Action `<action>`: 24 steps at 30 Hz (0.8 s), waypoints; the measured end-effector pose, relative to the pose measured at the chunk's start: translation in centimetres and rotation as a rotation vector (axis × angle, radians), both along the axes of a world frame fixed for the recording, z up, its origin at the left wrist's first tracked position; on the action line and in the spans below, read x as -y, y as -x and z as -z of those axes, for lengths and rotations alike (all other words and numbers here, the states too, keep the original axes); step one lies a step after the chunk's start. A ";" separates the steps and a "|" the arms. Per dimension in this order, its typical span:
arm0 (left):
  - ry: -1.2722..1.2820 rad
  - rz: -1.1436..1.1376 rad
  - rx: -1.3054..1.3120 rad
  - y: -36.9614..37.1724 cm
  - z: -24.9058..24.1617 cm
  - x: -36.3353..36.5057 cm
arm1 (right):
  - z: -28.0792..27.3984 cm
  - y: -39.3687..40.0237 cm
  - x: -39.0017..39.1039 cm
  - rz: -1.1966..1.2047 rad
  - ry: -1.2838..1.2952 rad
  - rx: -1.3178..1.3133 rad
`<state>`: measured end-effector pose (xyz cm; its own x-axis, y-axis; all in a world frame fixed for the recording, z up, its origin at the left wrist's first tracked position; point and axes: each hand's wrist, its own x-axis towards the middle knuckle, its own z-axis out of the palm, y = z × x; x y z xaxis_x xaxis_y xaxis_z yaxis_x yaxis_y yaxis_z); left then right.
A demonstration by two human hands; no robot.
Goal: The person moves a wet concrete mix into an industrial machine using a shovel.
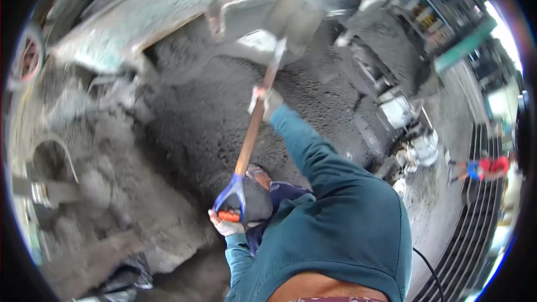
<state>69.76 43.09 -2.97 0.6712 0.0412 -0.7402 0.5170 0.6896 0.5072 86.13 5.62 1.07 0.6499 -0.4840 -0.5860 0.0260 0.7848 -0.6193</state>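
Note:
A shovel with a wooden shaft slants up and away from me. My left hand, in a pale glove, is closed round the orange grip inside its blue D-shaped handle. Higher up, the fingers of my gloved right hand wrap round the shaft. The flat grey blade is raised at the far end, overlapping a curved metal rim in this view; little or no material shows on it. Dark, gritty material spreads over the ground beneath the shaft.
My sandalled foot stands close to the shaft. At right sit a motor and machinery; farther off, a person in red is near a slatted grating. A worn metal trough lies upper left, with a crusted ledge below.

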 end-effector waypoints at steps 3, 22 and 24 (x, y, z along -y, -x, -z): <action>-0.028 -0.221 -0.310 12.5 6.2 -10.7 | 13.1 3.7 -16.2 -0.355 -0.194 -0.163; -0.527 -0.940 -0.554 12.8 12.4 -10.9 | 45.0 0.1 -40.3 -0.971 -0.332 -0.493; -0.512 -0.983 -0.588 13.9 12.4 -10.0 | 42.3 0.6 -39.8 -0.962 -0.328 -0.599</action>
